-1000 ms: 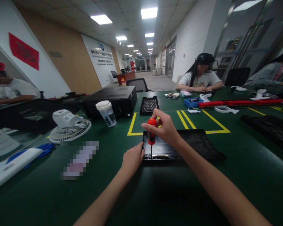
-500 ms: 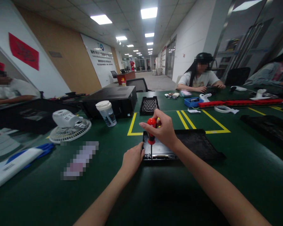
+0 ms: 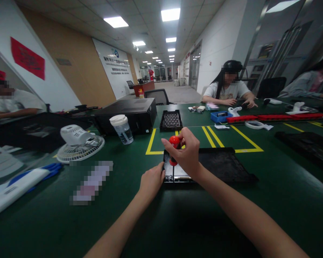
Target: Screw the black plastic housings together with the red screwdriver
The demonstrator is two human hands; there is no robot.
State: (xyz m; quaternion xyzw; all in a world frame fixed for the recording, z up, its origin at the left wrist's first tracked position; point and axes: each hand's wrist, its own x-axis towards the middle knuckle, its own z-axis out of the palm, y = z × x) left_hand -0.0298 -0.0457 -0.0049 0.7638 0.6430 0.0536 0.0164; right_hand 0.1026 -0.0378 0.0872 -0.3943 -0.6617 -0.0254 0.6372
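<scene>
Has rolled the right hand [image 3: 187,148] slightly in the last half second, forefinger drawn further back around the grip of a red-and-black screwdriver [image 3: 174,141], while keeping the shaft at the same spot. Suggests a turn made in place rather than a shift to another point.

Shows, on the screwdriver, a rounded red top, a darker middle mostly behind the thumb, then a red collar and a thin dark shaft, almost upright. Meets the near edge of a shallow black tray [image 3: 220,165] close to the left corner; too small there to tell the tip's exact contact. Gleams silvery on the panel [image 3: 181,172] in the tray's left part, partly hidden by the gripping hand; looks dull and dark further right.

Steadies the tray's left end with the left hand [image 3: 151,179], fingers bent against the edge; cannot tell whether truly gripping.

Around the tray, a green bench [image 3: 150,222]. Beyond, past yellow tape [image 3: 154,153], a smaller dimpled tray [image 3: 171,122] beside a black case [image 3: 123,114].
</scene>
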